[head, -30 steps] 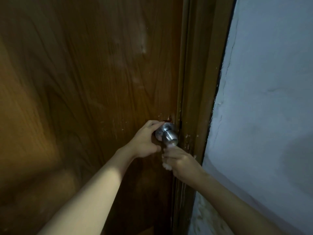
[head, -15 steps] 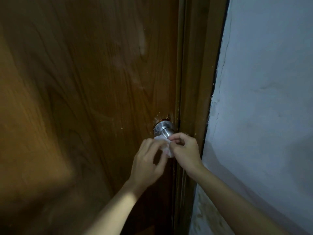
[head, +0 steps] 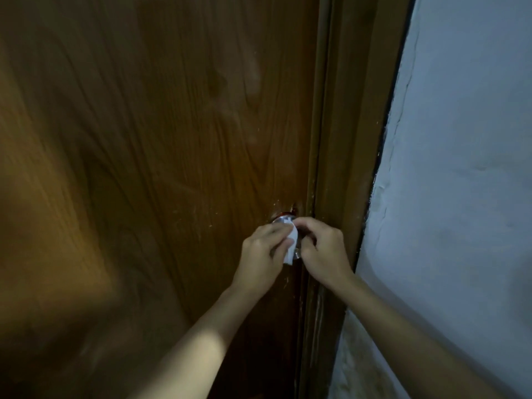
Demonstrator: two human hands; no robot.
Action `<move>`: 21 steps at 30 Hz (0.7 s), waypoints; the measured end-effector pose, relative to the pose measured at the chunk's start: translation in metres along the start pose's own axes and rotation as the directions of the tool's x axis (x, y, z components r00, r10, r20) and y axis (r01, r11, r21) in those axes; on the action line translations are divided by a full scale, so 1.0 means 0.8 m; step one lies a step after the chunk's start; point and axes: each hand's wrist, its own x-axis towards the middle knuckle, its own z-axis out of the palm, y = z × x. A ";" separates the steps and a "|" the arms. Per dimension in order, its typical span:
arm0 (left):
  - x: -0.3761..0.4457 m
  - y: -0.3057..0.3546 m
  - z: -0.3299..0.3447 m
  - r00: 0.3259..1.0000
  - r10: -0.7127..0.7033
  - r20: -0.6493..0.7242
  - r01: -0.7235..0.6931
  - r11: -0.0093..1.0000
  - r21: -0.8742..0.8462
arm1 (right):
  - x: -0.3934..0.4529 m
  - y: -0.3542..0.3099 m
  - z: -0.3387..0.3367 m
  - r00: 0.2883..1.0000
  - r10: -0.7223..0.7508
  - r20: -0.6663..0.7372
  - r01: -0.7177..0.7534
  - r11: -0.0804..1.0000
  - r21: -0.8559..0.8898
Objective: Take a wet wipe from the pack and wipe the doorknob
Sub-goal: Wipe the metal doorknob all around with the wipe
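Note:
A silver metal doorknob [head: 281,219] sits at the right edge of a brown wooden door [head: 161,145]; my hands cover most of it. A white wet wipe [head: 291,245] is pressed over the knob's front. My left hand [head: 263,254] grips the wipe from the left, fingers curled on it. My right hand [head: 324,250] closes on the knob and the wipe from the right, its fingertips meeting the left hand's at the top. The wipe pack is not in view.
The brown door frame [head: 342,168] runs down just right of the knob. A pale blue-white plaster wall [head: 460,168] fills the right side. The lighting is dim.
My left hand left the bare knob, dropped, then came up to grip the wipe. Both hands now hold the wipe over the knob, covering more of it than before.

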 end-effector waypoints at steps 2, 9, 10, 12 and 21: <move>0.000 -0.003 0.004 0.998 0.020 0.051 -0.022 0.999 0.038 | -0.003 0.004 0.006 0.999 -0.011 -0.042 0.011 1.000 0.010; -0.007 -0.012 0.000 0.999 -0.007 0.034 0.004 0.997 0.083 | -0.001 0.012 0.016 0.973 -0.108 -0.204 0.109 0.994 -0.004; -0.008 -0.010 -0.001 0.998 0.020 0.055 -0.026 0.994 0.110 | -0.001 0.012 0.018 0.971 -0.105 -0.216 0.106 0.994 -0.003; -0.007 -0.007 -0.005 0.987 0.102 0.126 -0.124 0.976 0.178 | -0.002 0.013 0.019 0.971 -0.098 -0.217 0.100 0.995 -0.003; -0.013 0.003 0.004 0.995 0.061 0.080 -0.079 0.968 0.237 | -0.002 0.015 0.015 0.985 -0.055 -0.164 0.058 0.998 0.015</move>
